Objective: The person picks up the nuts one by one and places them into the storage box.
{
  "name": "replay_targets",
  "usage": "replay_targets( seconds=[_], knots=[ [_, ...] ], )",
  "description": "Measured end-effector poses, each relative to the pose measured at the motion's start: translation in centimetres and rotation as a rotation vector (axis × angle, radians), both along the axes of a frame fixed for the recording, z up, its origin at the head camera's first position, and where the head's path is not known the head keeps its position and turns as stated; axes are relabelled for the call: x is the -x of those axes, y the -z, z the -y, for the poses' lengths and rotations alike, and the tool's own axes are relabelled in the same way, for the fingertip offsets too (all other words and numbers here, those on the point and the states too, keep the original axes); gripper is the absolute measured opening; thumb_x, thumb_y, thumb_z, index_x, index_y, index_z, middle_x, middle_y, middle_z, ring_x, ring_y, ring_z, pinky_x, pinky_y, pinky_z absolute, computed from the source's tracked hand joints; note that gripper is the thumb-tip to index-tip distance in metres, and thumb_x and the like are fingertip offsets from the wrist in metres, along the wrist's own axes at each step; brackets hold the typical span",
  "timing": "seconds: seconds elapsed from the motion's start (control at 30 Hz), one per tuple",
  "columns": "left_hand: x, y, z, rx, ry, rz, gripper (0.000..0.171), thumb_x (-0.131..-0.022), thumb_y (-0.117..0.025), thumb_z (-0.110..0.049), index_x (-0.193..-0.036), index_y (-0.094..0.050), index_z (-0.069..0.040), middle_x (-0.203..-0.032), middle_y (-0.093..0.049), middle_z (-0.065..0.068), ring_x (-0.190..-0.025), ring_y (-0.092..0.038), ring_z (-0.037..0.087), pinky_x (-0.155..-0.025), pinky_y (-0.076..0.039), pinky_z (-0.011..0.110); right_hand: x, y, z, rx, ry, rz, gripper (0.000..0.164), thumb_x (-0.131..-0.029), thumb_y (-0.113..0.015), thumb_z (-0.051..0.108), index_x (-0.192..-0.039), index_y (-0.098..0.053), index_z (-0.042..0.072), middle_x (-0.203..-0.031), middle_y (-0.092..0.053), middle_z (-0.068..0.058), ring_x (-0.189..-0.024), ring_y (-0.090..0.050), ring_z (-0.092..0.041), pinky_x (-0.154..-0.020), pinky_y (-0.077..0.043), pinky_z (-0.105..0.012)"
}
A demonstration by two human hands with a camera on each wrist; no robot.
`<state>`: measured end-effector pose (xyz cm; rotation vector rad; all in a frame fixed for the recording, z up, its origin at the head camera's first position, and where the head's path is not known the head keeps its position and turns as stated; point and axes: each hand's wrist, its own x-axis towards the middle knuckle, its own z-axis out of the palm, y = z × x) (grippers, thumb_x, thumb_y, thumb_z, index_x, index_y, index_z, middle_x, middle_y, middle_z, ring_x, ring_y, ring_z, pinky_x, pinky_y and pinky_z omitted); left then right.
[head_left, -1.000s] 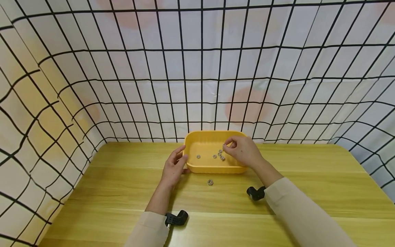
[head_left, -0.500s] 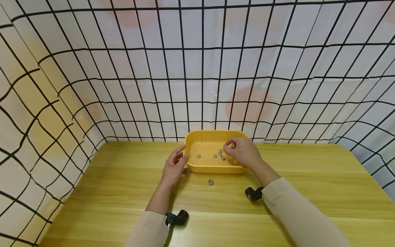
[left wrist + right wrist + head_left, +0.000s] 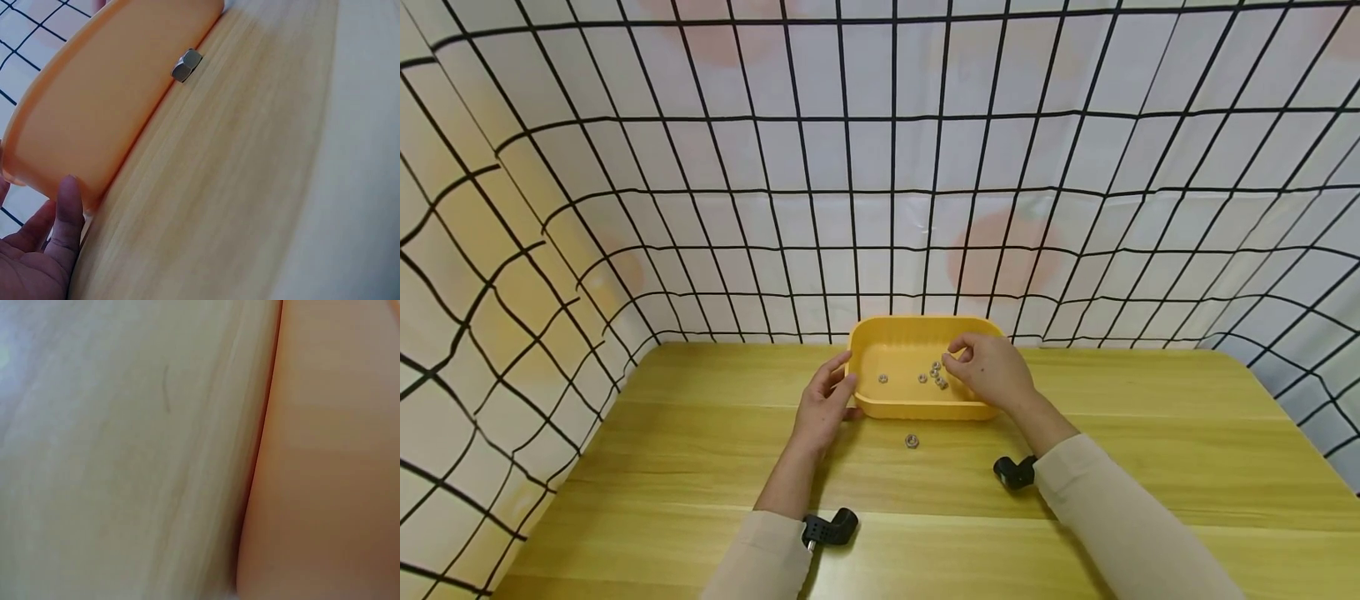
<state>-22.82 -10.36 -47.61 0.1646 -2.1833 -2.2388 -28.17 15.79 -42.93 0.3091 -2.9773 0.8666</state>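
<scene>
A yellow plastic tray stands near the back of the table. My left hand holds its left end, with the thumb against the front corner and the fingers along the side. Over the right part of the tray, my right hand has thumb and index finger pinched together on what looks like a small nut, mostly hidden by the fingertips. Several small metal nuts lie on the tray floor: one nut at the left, the others closer to the right hand. The right wrist view shows no fingers.
A larger hex nut lies on the wooden table just in front of the tray. Behind the tray hangs a white cloth with a black grid, which also closes off both sides. Each wrist carries a black camera mount.
Very little differs. The right forearm has shifted slightly left, while its fingertips stay over the same part of the tray. The left hand keeps its hold.
</scene>
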Motion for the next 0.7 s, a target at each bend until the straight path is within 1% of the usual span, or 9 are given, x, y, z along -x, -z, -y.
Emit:
replay_targets(
  seconds=[0.17, 0.47, 0.6, 0.7],
  knots=[
    [0.01, 0.03, 0.02, 0.0, 0.001, -0.002, 0.046, -0.105, -0.059, -0.019, -0.15, -0.052, -0.021, -0.146, -0.053, 0.021, -0.12, -0.06, 0.034, -0.073, -0.062, 0.029, -0.05, 0.01, 0.0, 0.004, 0.003, -0.008, 0.028, -0.096, -0.067, 0.039, -0.112, -0.072, 0.016, -0.09, -0.074, 0.0, -0.06, -0.058, -0.012, -0.059, -0.046, -0.027],
    [-0.02, 0.01, 0.02, 0.003, 0.001, 0.005, 0.045, -0.105, -0.059, -0.019, -0.149, -0.053, -0.022, -0.146, -0.053, 0.021, -0.118, -0.06, 0.034, -0.073, -0.062, 0.029, -0.13, -0.19, -0.02, 0.041, 0.006, 0.005, 0.028, -0.097, -0.067, 0.037, -0.113, -0.072, 0.015, -0.091, -0.074, -0.001, -0.058, -0.057, -0.013, -0.058, -0.046, -0.028],
    [-0.06, 0.0, -0.03, 0.007, -0.002, 0.009, 0.045, -0.105, -0.059, -0.019, -0.149, -0.053, -0.022, -0.146, -0.052, 0.021, -0.118, -0.06, 0.033, -0.073, -0.062, 0.03, -0.15, -0.17, -0.07, 0.097, 0.018, -0.009, 0.027, -0.097, -0.067, 0.037, -0.111, -0.072, 0.015, -0.088, -0.073, -0.002, -0.056, -0.056, -0.015, -0.056, -0.046, -0.029],
    [-0.05, -0.02, -0.07, 0.009, -0.001, 0.008, 0.045, -0.105, -0.059, -0.019, -0.149, -0.053, -0.022, -0.146, -0.052, 0.021, -0.117, -0.061, 0.033, -0.073, -0.062, 0.03, -0.21, -0.09, -0.14, 0.149, 0.035, -0.048, 0.027, -0.097, -0.067, 0.037, -0.11, -0.073, 0.015, -0.082, -0.07, -0.002, -0.055, -0.054, -0.016, -0.056, -0.045, -0.03]
  ],
)
